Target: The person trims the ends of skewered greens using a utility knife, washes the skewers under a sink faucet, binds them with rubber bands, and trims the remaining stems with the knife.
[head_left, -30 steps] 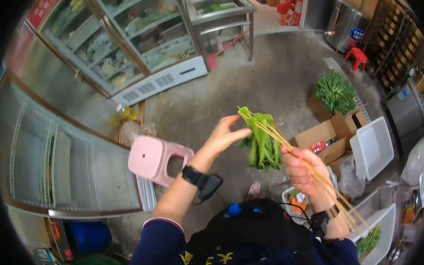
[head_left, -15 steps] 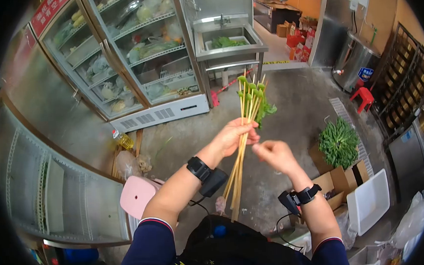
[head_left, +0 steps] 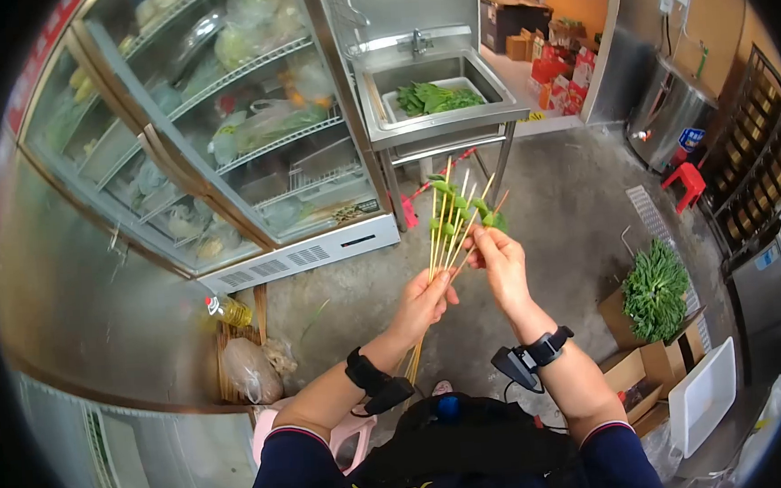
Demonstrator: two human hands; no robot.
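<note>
My left hand [head_left: 425, 304] is wrapped round a bundle of thin wooden skewers [head_left: 435, 252], which fan out above the fist. Green leaves and stems [head_left: 446, 207] are threaded near their upper ends. The lower ends of the sticks poke out beneath the hand toward my body. My right hand [head_left: 501, 264] pinches at one skewer on the right side of the fan, by a leafy green [head_left: 495, 220]. Its fingertips partly cover the spot where leaf and stick meet.
Ahead is a steel sink [head_left: 518, 111] with leafy greens [head_left: 440, 97] in a tray. A glass-door fridge [head_left: 297, 259] stands left, with an oil bottle [head_left: 228, 309] beside it. At right are bushy greens [head_left: 655, 290], cardboard boxes [head_left: 633, 374], a white tub [head_left: 702, 399] and a red stool [head_left: 688, 187].
My right hand has moved up and forward from beside the bundle to pinch at a skewer. The skewers have spread apart, and my left hand sits lower in view. My view has shifted toward the sink.
</note>
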